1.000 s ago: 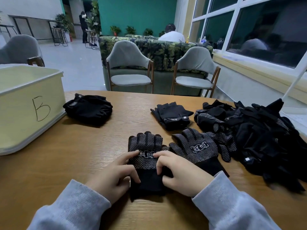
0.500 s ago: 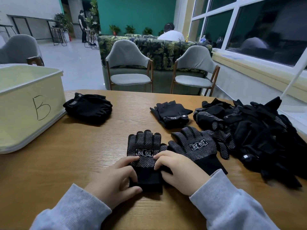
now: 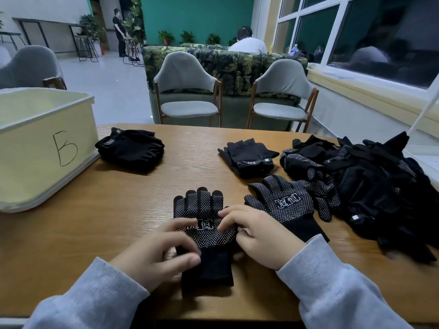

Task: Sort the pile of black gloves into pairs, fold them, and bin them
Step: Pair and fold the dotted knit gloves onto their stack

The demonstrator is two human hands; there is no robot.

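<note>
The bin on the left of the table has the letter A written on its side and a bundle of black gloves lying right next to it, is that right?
Not quite. The head view shows the letter on the bin is a B, not an A. The rest holds: it stands on the left of the table, and a bundle of black gloves lies right next to it.

Grey chairs [image 3: 187, 91] — teal wall [image 3: 197, 17].
</note>
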